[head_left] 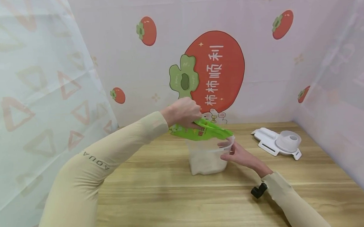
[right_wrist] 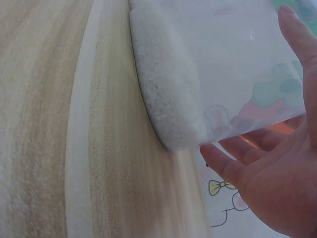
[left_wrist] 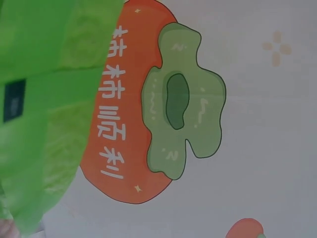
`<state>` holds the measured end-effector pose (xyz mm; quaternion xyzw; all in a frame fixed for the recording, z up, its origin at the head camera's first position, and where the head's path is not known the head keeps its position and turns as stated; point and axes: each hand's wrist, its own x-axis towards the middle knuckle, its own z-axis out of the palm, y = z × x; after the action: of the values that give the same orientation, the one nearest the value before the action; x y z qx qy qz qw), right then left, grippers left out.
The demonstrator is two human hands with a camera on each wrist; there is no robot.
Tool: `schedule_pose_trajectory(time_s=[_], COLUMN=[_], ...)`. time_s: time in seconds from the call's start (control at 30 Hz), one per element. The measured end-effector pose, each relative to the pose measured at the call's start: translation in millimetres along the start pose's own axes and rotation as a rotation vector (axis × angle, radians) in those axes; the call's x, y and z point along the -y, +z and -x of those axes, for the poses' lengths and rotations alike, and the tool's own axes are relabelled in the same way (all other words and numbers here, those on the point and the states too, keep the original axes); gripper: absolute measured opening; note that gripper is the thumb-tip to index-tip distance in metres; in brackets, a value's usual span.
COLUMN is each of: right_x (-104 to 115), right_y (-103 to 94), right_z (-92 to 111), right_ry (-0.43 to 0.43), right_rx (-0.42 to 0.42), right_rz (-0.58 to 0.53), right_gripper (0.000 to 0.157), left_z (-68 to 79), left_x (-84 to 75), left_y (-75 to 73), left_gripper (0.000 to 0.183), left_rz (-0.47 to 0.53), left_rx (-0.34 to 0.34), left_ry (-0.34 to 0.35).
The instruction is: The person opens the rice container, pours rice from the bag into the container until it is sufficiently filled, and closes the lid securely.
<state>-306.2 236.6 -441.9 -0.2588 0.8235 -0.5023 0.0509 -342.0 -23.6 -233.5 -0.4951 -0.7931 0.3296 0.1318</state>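
Observation:
A bright green printed bag (head_left: 202, 131) is gripped by my left hand (head_left: 185, 111) and lies tilted over the mouth of a clear plastic container (head_left: 206, 161). The container stands upright on the table. White grains that look like rice (right_wrist: 166, 84) cover its bottom in the right wrist view. My right hand (head_left: 240, 155) holds the container's right side, thumb on the near face and fingers behind. In the left wrist view the bag fills the left part; the left fingers are mostly hidden.
A white lid (head_left: 270, 138) with side latches and a round translucent cap (head_left: 289, 141) lies to the right of the container on the wood-grain table (head_left: 161, 195). Printed fabric walls (head_left: 260, 89) enclose the back and both sides. A black clip-like piece (head_left: 259, 190) sits at the right wrist.

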Motion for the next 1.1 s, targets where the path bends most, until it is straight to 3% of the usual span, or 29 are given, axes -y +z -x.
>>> schedule_pose_trajectory(time_s=[0.37, 0.63, 1.1], right_x=[-2.2, -0.2, -2.3], right_y=[-3.2, -0.7, -0.9], right_z=[0.7, 1.9, 1.2], right_ry=[0.017, 0.031, 0.015], right_rx=[-0.015, -0.004, 0.014], right_rz=[0.005, -0.025, -0.022], right_gripper=[0.068, 0.082, 0.080], left_z=[-5.9, -7.4, -11.3], left_x=[-4.6, -3.6, -7.1], left_y=[-2.8, -11.5, -6.9], left_gripper=[0.054, 0.046, 0.048], left_rz=[-0.067, -0.064, -0.042], left_rx=[0.004, 0.016, 0.021], left_ry=[0.035, 0.040, 0.015])
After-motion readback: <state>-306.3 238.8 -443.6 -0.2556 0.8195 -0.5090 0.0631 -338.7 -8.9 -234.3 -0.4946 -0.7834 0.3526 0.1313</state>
